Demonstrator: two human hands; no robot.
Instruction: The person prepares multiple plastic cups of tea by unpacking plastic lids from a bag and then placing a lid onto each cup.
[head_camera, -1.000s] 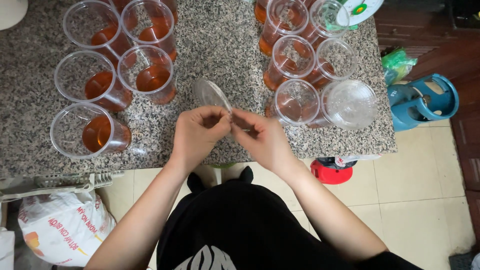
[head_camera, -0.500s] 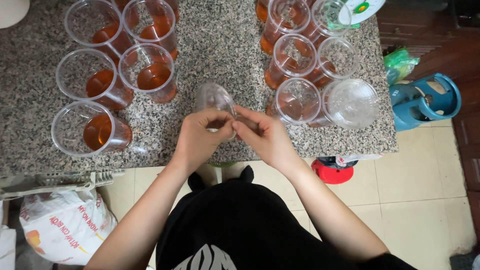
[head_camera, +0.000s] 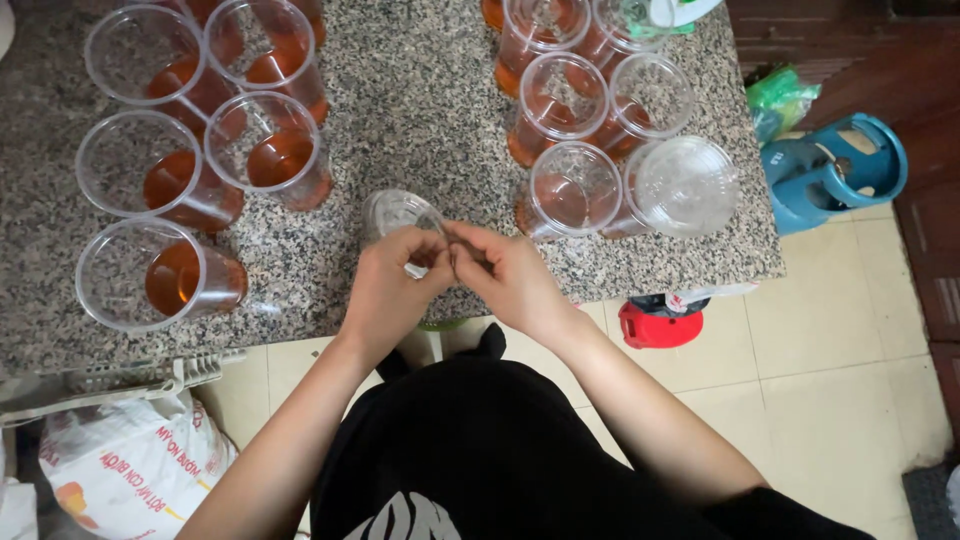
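Clear plastic lid (head_camera: 395, 212) is pinched at its near edge between left hand (head_camera: 392, 290) and right hand (head_camera: 505, 275), fingertips meeting, lid tilted just above the speckled granite counter (head_camera: 420, 90) near its front edge. Open cups of amber liquid (head_camera: 150, 275) are grouped to the left; more cups (head_camera: 572, 190) and one lidded cup (head_camera: 683, 187) are grouped to the right. Blue gas cylinder (head_camera: 835, 170) is seen on the floor beyond.

Speckled grey counter (head_camera: 420, 90), amber-filled clear cups (head_camera: 160, 275).
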